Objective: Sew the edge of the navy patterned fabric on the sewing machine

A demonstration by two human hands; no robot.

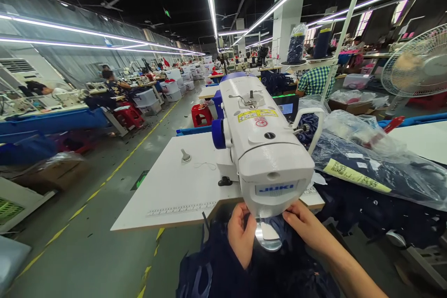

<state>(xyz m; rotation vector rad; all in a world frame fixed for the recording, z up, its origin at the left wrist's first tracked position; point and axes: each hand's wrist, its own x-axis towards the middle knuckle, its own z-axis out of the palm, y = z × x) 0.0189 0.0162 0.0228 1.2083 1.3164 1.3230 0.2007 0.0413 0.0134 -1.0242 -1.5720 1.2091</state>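
Observation:
A white sewing machine (268, 149) stands right in front of me, its head hiding the needle area. Dark navy fabric (268, 272) hangs below it and spreads towards me. On the left of the machine head, my left hand (241, 235) is closed on the fabric, thumb against fingers. My right hand (303, 223) pinches the same cloth on the other side, its fingertips partly behind the head. Between both hands sits a shiny round metal plate (268, 237) with a pale piece on it.
The white tabletop (167, 186) bears a printed ruler and a small metal tool (186, 156). Plastic-wrapped navy cloth (370, 167) is piled at right, near a fan (419, 63). A red stool (201, 115) stands behind the table. Other people work at machines farther off.

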